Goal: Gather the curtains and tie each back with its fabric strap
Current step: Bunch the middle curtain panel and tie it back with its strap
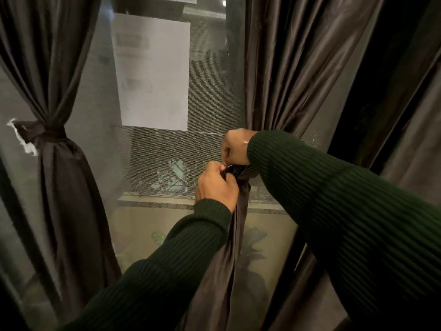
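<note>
The left dark curtain hangs gathered, cinched at mid height by its fabric strap, whose frayed white end sticks out to the left. The right dark curtain is bunched at its waist between my hands. My left hand grips the gathered fabric just below the waist. Just above it, my right hand has its fingers curled and pinches dark fabric at the bunch; whether that is the strap or curtain cloth I cannot tell. The curtain's lower part hangs straight down under my left hand.
Behind the curtains is a window with a mesh screen. A white paper sheet is stuck to it at the upper middle. A ledge runs across below, with plants dimly visible outside. Another dark curtain fold hangs at the far right.
</note>
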